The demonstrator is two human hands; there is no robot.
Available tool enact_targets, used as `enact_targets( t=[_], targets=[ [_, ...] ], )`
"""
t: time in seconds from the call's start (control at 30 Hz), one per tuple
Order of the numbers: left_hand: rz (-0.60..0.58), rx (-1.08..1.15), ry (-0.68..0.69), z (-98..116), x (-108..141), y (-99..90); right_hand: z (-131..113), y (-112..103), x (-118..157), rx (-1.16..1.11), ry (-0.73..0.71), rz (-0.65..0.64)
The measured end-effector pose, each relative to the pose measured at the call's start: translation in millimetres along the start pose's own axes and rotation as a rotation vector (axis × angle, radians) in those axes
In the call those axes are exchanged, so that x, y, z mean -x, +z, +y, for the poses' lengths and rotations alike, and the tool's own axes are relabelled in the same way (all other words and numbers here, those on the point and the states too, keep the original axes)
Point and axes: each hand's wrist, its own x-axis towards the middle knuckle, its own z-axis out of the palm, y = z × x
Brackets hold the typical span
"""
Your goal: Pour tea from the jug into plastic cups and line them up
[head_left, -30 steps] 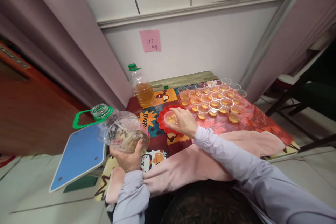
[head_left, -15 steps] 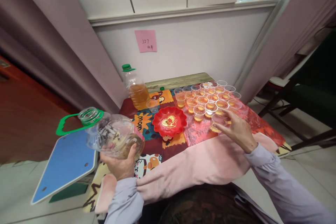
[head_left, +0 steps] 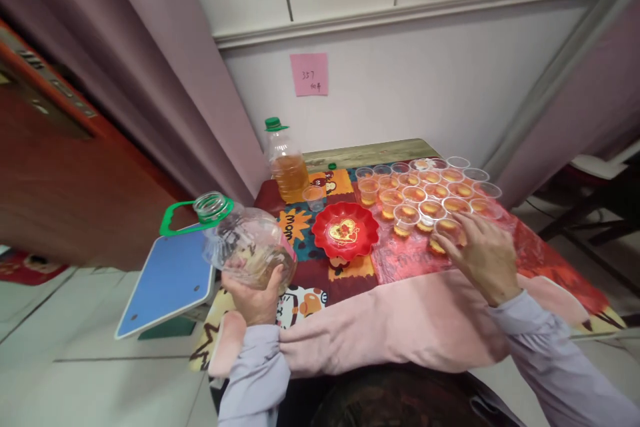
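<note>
My left hand (head_left: 257, 300) is wrapped round the lower part of a large clear plastic jug (head_left: 247, 247). The jug is tilted, its uncapped mouth and green handle pointing left, with little or no liquid visible inside. At the right, the thumb and fingers of my right hand (head_left: 483, 253) close round a small clear plastic cup (head_left: 447, 235) at the front of a cluster. Several similar cups (head_left: 407, 217) with amber liquid stand in rows behind it. Between my hands sits a red scalloped dish (head_left: 345, 231) with a gold heart design.
A second jug (head_left: 290, 177) of amber liquid, green-capped, stands at the back left beside a single clear cup (head_left: 314, 197). A small green cap (head_left: 333, 166) lies near the back edge. Pink cloth (head_left: 390, 320) lies along the front. A blue board (head_left: 167, 280) is at the left.
The view has turned left, so the whole scene sits further right. My left hand still holds the tilted jug; my right hand stays at the front cup, its fingers a little further round it.
</note>
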Motion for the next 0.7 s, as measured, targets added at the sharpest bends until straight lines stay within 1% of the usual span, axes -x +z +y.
enact_targets(
  t=[0.03, 0.1, 0.17, 0.2, 0.27, 0.33, 0.4, 0.43, 0.5, 0.57, 0.63, 0.7],
  targets=[
    [-0.001, -0.001, -0.007, -0.8, 0.7, -0.5, -8.7, -4.3, -6.8, -0.048, -0.022, 0.028],
    [0.006, -0.005, -0.025, -1.5, 1.9, -1.2, -35.5, -11.2, -25.7, -0.174, -0.069, 0.058],
    [0.000, 0.008, -0.034, -1.8, 3.0, -1.7, -73.3, -12.1, -50.0, -0.321, -0.140, 0.030],
    [-0.004, 0.018, -0.040, -1.9, 3.5, -2.0, -95.1, -9.1, -63.3, -0.390, -0.191, -0.012],
    [-0.019, 0.050, -0.052, -2.3, 4.3, -2.5, -140.6, 5.4, -90.1, -0.486, -0.292, -0.126],
    [-0.021, 0.065, -0.067, -3.1, 5.1, -3.0, -183.3, 29.6, -114.4, -0.471, -0.357, -0.288],
    [-0.015, 0.060, -0.075, -4.1, 6.0, -3.3, -218.2, 58.6, -133.3, -0.347, -0.313, -0.464],
    [-0.015, 0.061, -0.073, -4.7, 6.4, -3.5, -231.9, 72.7, -140.5, -0.314, -0.291, -0.501],
    [-0.016, 0.074, -0.060, -5.7, 7.5, -3.7, -251.1, 95.9, -150.5, -0.264, -0.249, -0.551],
    [-0.015, 0.093, -0.051, -6.2, 8.6, -4.1, -259.5, 108.8, -155.5, -0.250, -0.230, -0.569],
    [-0.015, 0.099, -0.051, -6.3, 9.7, -4.7, -257.0, 109.9, -155.4, -0.250, -0.225, -0.570],
    [-0.029, 0.103, -0.051, -6.2, 10.2, -5.2, -243.9, 101.4, -148.9, -0.271, -0.227, -0.520]
  ],
)
